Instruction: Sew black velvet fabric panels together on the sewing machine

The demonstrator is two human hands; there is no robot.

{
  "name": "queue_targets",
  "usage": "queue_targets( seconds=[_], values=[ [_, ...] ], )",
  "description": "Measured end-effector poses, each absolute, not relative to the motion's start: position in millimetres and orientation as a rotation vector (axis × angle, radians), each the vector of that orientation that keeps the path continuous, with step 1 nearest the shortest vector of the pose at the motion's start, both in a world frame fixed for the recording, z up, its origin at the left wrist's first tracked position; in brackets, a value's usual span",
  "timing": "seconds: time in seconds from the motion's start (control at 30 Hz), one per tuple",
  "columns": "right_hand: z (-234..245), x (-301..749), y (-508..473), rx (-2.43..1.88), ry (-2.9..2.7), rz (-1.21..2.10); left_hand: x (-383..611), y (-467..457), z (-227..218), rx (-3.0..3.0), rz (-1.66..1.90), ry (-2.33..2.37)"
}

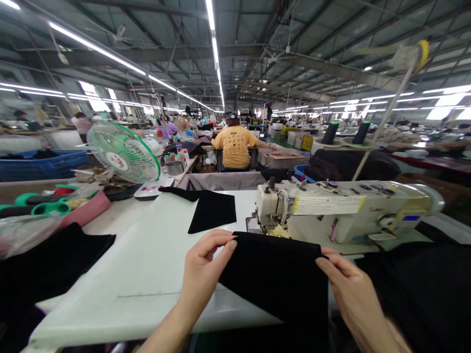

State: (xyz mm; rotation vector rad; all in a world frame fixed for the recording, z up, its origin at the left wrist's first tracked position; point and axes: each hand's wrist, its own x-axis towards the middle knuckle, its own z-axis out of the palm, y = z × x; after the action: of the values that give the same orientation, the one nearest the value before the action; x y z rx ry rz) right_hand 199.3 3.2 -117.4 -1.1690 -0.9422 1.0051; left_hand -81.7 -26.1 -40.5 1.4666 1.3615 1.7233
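Between my two hands a black fabric piece [275, 274] is stretched by its top edge, hanging down over the front of the table. My left hand [206, 260] pinches its upper left corner between thumb and fingers. At the upper right corner, my right hand [348, 279] grips the cloth in the same way. Just behind the cloth's top edge stands the needle head of a white sewing machine [272, 206]; the cloth partly hides the machine bed. Another black fabric piece [213, 211] lies flat on the white table [147, 264], left of the machine head.
Black cloth [47, 264] lies at the left edge, and more dark fabric [423, 289] is heaped at the right. A green-rimmed fan [123, 152] and thread spools [51, 208] stand at the left. A person in a yellow shirt [235, 147] sits ahead.
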Motion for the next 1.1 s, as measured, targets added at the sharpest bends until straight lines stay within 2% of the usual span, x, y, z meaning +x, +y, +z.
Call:
queue_targets(
  seconds=[0.27, 0.43, 0.7, 1.1],
  values=[
    [-104.4, 209.9, -1.5, -1.148, -1.170, 1.010, -81.2, -16.2, -47.7, 0.978, 1.733, 1.187],
    [-99.2, 205.6, -3.4, -1.220, -1.023, 0.967, -79.3, -18.1, -45.0, 0.881, 1.739, 1.181],
    [-85.9, 195.1, -10.4, -1.175, -0.740, 1.182, -71.2, -15.7, -43.8, 0.843, 1.749, 1.163],
    [-78.4, 192.5, -8.2, -1.125, -0.869, 1.055, -69.4, -7.6, -42.7, 0.777, 1.735, 1.208]
  ],
)
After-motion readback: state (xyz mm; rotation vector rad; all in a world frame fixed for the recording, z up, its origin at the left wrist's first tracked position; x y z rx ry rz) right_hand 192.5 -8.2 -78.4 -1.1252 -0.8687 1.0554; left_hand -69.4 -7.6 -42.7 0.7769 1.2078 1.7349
